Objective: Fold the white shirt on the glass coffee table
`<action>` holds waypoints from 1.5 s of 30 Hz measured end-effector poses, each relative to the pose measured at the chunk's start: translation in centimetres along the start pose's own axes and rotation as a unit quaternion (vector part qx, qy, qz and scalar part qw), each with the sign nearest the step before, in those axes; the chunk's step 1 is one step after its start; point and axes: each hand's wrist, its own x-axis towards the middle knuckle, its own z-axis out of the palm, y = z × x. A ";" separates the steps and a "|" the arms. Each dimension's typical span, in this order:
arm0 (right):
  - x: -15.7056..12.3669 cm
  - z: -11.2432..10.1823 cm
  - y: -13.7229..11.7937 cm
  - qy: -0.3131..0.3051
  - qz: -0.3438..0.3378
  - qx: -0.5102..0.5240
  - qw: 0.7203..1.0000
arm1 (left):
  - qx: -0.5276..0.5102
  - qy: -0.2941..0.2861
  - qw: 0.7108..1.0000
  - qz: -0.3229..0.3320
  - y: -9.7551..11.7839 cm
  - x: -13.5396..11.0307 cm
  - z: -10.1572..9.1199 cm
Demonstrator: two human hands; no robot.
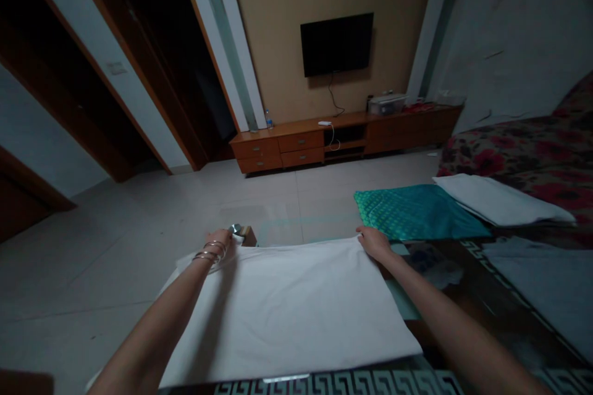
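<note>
My left hand (pixel 217 245), with thin silver bangles (pixel 210 253) around the wrist, is at the far left corner of a flat white cloth (pixel 287 315), and my fingers are pinched closed on that corner. My right hand (pixel 374 244) is at the far right corner, its fingers also closed on the hem as far as I can see. The two hands stand well apart, with the cloth's far edge stretched between them. The cloth lies spread across a glass-topped counter (pixel 352 382), with a Greek-key border running along the counter's near edge just below the cloth. Right beside my left hand, past the far edge of the cloth, sits a small wooden object with a shiny metal top (pixel 243 234); it is too dark and small to tell what it is. Beyond my right hand lies a teal cloth (pixel 417 213), and a folded white towel (pixel 500 200) touches its right side, next to a red floral cover (pixel 523 154) on a bed or sofa, I cannot tell which. A grey cloth (pixel 532 284) lies at the counter's right side. Farther off, across the tiled floor (pixel 83 259), a wooden TV cabinet (pixel 296 145) stands under a wall-mounted television (pixel 336 44), with a plastic box (pixel 386 103) and a water bottle (pixel 268 119) on top.
</note>
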 end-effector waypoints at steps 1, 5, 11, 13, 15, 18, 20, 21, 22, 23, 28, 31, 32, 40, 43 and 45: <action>0.0 0.0 0.0 0.004 0.004 0.000 1.000 | 0.014 0.004 1.000 -0.010 0.3 0.1 0.2; -0.4 -0.3 -0.2 0.023 0.022 -0.013 0.999 | 0.042 0.024 0.998 0.028 3.2 -0.9 1.4; -2.6 0.6 -2.8 0.098 -0.028 -0.034 0.994 | 0.025 -0.004 0.993 0.117 8.3 -6.3 5.5; -3.7 2.3 -3.5 0.101 -0.107 -0.016 0.989 | 0.015 -0.018 0.992 0.123 8.7 -7.7 7.0; -4.8 4.2 -3.1 0.092 -0.162 -0.005 0.983 | 0.010 -0.028 0.993 0.110 8.2 -8.2 8.2; -5.6 5.7 -0.9 0.093 -0.166 -0.013 0.982 | 0.019 -0.025 0.997 0.069 6.6 -7.9 8.8; -5.9 5.3 0.4 0.093 -0.138 -0.019 0.986 | 0.028 -0.022 0.998 0.048 6.1 -7.8 8.5; -6.2 4.8 0.5 0.093 -0.120 -0.023 0.988 | 0.031 -0.021 0.998 0.040 6.3 -7.9 8.3; -6.5 4.2 0.2 0.095 -0.102 -0.026 0.990 | 0.033 -0.019 0.999 0.035 6.8 -8.1 8.0; -7.1 3.6 -0.6 0.099 -0.089 -0.027 0.991 | 0.035 -0.012 0.999 0.035 7.6 -8.6 7.7; -12.3 3.6 -8.4 0.104 -0.150 0.004 0.983 | 0.017 0.027 0.986 0.162 14.0 -13.3 7.3; -15.7 5.5 -9.5 0.081 -0.189 0.014 0.979 | 0.005 0.013 0.977 0.212 15.3 -16.0 7.7; -16.7 5.9 -8.6 0.076 -0.179 0.009 0.981 | 0.004 0.007 0.977 0.212 15.0 -16.7 7.8; -21.3 4.7 2.8 0.089 -0.047 -0.080 0.992 | 0.011 -0.046 0.994 0.094 5.6 -20.6 6.8; -22.7 4.6 3.3 0.092 -0.043 -0.092 0.991 | 0.015 -0.070 0.997 0.014 1.0 -22.7 6.0; -23.8 4.6 3.5 0.099 -0.033 -0.100 0.990 | 0.018 -0.071 0.996 -0.055 -2.4 -24.2 5.3</action>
